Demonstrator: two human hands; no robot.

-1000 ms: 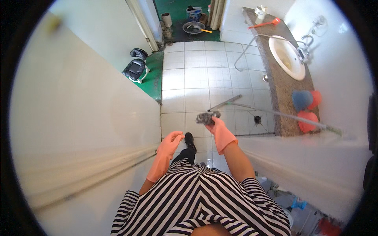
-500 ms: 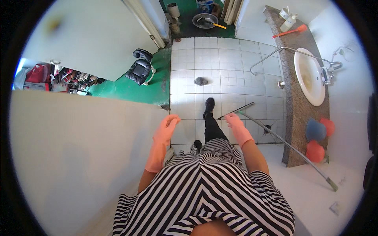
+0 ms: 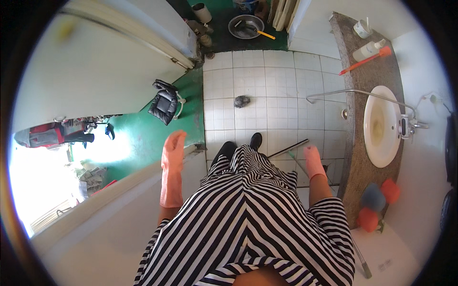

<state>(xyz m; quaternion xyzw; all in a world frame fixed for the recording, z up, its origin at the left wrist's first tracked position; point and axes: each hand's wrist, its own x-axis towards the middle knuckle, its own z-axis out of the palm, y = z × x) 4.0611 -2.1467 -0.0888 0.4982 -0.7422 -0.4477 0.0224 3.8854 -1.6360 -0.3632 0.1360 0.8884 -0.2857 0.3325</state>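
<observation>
Both of my hands wear pink rubber gloves and are held out in front of my striped top. My left hand is raised by the end of the low wall, fingers loosely stretched, with nothing in it. My right hand has its fingers curled in, with nothing seen in it. Close to its left, a squeegee with a dark blade lies on the white tiled floor. The squeegee's long handle runs beneath my right arm, which hides part of it. A grey clump lies farther ahead on the tiles.
On the right, a stone counter carries a white basin, a bottle, a long orange brush and red and blue items. A metal bowl stands ahead. At left are a black chair and a door.
My hands have moved farther apart, the left outward and the right nearer the counter. My body now hides more of the floor, and my right hand has moved away from the squeegee head.
</observation>
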